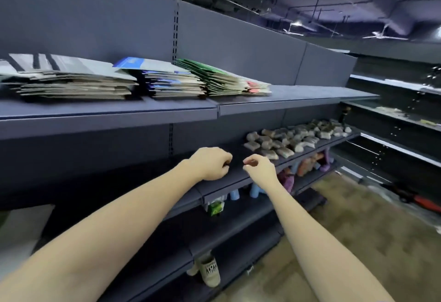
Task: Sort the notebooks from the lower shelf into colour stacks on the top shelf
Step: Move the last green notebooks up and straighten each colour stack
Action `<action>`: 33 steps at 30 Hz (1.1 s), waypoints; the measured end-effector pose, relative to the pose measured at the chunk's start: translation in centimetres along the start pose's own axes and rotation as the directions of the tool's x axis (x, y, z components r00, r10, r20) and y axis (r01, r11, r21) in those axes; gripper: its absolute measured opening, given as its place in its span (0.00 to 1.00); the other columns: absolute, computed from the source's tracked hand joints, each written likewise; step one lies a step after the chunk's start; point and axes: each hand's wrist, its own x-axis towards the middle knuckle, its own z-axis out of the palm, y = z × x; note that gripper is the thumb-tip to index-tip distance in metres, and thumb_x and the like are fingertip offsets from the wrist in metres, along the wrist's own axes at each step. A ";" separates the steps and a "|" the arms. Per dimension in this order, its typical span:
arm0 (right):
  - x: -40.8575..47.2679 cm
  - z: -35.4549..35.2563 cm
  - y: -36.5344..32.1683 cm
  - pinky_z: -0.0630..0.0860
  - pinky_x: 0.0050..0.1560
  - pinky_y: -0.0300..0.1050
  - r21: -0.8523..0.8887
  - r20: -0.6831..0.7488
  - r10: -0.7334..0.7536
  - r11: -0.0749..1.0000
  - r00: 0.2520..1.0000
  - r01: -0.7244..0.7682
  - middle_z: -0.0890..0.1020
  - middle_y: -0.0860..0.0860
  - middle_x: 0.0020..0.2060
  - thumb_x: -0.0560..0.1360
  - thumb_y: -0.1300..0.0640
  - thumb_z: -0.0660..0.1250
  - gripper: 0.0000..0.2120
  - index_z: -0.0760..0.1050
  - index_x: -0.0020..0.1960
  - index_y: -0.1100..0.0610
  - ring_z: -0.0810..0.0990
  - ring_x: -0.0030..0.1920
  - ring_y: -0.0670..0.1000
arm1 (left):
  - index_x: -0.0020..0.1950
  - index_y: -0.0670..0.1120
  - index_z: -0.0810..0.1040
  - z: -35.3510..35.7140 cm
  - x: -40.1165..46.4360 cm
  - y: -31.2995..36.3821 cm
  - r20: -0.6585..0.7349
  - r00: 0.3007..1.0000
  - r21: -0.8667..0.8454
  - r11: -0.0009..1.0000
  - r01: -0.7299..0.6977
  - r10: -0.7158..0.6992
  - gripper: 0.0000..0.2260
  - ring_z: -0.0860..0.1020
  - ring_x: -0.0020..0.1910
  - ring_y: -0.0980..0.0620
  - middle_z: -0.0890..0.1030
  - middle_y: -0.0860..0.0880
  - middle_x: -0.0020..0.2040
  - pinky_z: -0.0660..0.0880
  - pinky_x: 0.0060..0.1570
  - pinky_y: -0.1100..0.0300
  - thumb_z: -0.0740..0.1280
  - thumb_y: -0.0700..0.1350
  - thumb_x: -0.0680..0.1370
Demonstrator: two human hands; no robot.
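- On the left of the top shelf [107, 111] we have 3 stacks in a row: a grey-white stack [69, 82], then a blue stack [167, 82], then a green stack [222, 80] with something red at its right end.
- The lower shelf [236, 177] under our hands shows no notebook, so we judge that the sorting is almost done or finished.
- Our left hand [211, 164] rests on this shelf with fingers curled in, holding nothing that we can see.
- Our right hand [259, 167] hovers just beside it, thumb and forefinger pinched together, also empty.
- Further right lie small grey packets [293, 139], not part of the task.
- The next move calls for checking that no notebook remains lower down.
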 end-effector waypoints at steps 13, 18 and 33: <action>-7.3 20.0 -6.5 0.69 0.52 0.38 -0.016 0.423 -0.164 0.982 0.891 0.188 0.81 0.50 0.60 0.77 0.58 0.68 0.16 0.78 0.64 0.55 0.79 0.59 0.52 | 0.70 0.50 0.72 8.3 -18.8 -13.0 0.084 0.853 -0.084 0.850 0.520 -0.514 0.18 0.72 0.63 0.44 0.75 0.47 0.66 0.72 0.57 0.50 0.60 0.48 0.80; -11.6 28.1 -13.1 0.73 0.54 0.39 0.086 0.588 -0.308 0.943 0.748 0.321 0.83 0.53 0.57 0.75 0.58 0.69 0.15 0.79 0.62 0.55 0.81 0.57 0.52 | 0.71 0.51 0.72 8.2 -29.3 -17.2 0.045 0.662 -0.029 0.662 0.749 -0.748 0.18 0.73 0.64 0.41 0.75 0.45 0.67 0.74 0.58 0.49 0.61 0.50 0.80; -19.4 37.7 -21.1 0.68 0.69 0.49 0.045 0.775 -0.530 0.591 0.345 0.806 0.64 0.51 0.77 0.80 0.39 0.61 0.30 0.63 0.77 0.54 0.65 0.75 0.54 | 0.73 0.55 0.68 9.1 -43.2 -18.2 0.002 0.300 0.080 0.299 0.951 -0.954 0.24 0.67 0.65 0.39 0.69 0.49 0.72 0.65 0.62 0.47 0.58 0.63 0.79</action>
